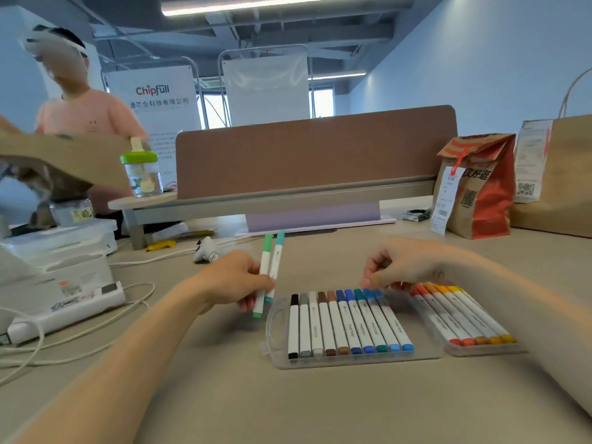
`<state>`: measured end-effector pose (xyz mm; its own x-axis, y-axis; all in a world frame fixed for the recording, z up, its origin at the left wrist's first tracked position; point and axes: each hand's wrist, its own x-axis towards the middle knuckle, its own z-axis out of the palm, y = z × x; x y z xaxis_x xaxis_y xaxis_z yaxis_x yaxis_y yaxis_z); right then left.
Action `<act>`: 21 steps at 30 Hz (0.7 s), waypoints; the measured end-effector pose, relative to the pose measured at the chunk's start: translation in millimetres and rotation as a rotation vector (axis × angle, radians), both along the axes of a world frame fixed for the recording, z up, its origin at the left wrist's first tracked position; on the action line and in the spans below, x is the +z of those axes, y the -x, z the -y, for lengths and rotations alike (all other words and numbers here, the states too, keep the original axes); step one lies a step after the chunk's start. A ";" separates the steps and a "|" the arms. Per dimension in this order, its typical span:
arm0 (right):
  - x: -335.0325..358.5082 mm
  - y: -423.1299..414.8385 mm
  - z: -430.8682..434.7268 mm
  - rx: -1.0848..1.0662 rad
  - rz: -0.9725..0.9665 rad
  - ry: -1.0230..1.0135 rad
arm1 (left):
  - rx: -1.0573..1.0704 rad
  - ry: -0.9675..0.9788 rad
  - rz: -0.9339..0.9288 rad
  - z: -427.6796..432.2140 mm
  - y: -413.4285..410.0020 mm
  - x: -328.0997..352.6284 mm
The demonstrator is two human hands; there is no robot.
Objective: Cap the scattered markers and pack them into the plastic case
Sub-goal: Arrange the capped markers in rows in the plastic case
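The left hand point(235, 283) and left forearm point(128, 354) are bare, as are the right hand point(397, 267) and right forearm point(512, 302) — uncovered as far as the frame shows. A faint dark mark sits by the right wrist point(440, 274) — too blurred to identify.

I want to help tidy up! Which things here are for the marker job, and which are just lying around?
For the job: the left hand gripping two green markers; the right hand above the plastic case; the row of markers in it; the orange and yellow markers to its right.
Just lying around: the bottle with a green lid, the paper bags, the power strip.
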<state>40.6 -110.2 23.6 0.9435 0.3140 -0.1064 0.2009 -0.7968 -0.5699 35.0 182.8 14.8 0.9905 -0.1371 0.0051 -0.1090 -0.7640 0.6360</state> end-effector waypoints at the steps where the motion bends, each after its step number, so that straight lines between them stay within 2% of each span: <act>1: -0.1 1.2 -1.6 -0.005 0.011 -0.079 | -0.035 0.058 0.023 5.0 3.4 0.3; 5: 3.5 5.6 -6.0 -0.008 0.008 -0.442 | -0.210 0.199 0.021 31.0 21.4 5.3; 9: 10.8 12.4 -6.3 0.070 -0.021 -0.659 | -0.325 0.177 -0.011 51.6 21.9 15.1; 12: 16.5 14.8 -5.8 0.098 0.001 -0.736 | -0.380 0.162 -0.006 65.0 13.1 25.7; 17: 21.6 9.6 1.1 0.023 0.110 -0.832 | -0.463 0.190 -0.021 96.7 -2.1 32.9; 21: 29.1 2.9 13.4 -0.060 0.165 -0.779 | -0.525 0.213 -0.060 118.1 -12.7 35.7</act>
<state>37.7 -123.6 52.7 0.9456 0.1887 0.2649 0.3002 -0.1934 -0.9341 47.7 64.7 50.4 0.7893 -0.6131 0.0321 -0.3983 -0.4715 0.7868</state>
